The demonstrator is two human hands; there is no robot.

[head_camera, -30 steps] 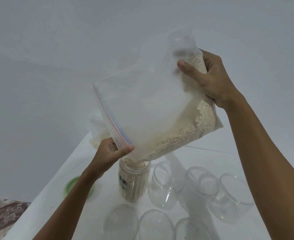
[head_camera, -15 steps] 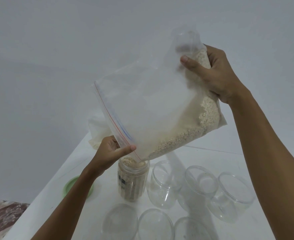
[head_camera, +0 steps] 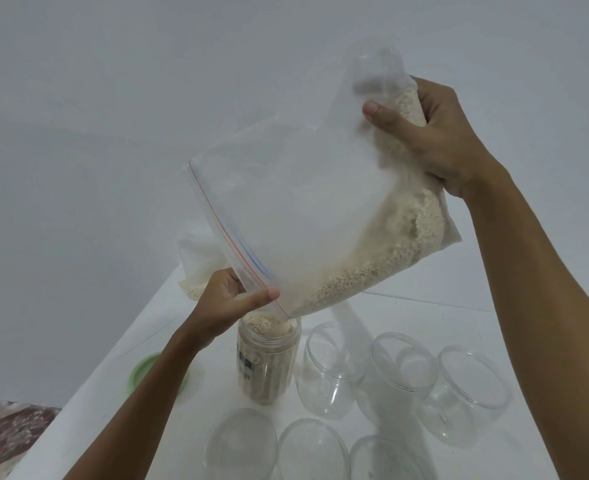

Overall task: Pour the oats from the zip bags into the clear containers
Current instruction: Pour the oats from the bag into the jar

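Observation:
A large clear zip bag [head_camera: 303,209] with a red and blue seal hangs tilted, mouth down to the left, oats [head_camera: 372,268] lying along its lower side. My right hand [head_camera: 435,133] grips its raised bottom corner. My left hand [head_camera: 227,303] pinches the lower end of the open mouth just above a tall clear container [head_camera: 268,362], which is full of oats almost to its rim. Several empty clear containers [head_camera: 403,372] stand to the right of it and in front.
The white table [head_camera: 154,341] runs back to a white wall. A green lid [head_camera: 144,372] lies left of the filled container, partly behind my left forearm. Another bag with oats [head_camera: 196,265] sits at the table's far left corner. Patterned floor [head_camera: 5,431] shows at lower left.
My right hand has lifted the bag's bottom corner slightly higher and more upright, and oats have slid down toward the mouth. The oats in the tall container stand a little higher. My left hand stays put.

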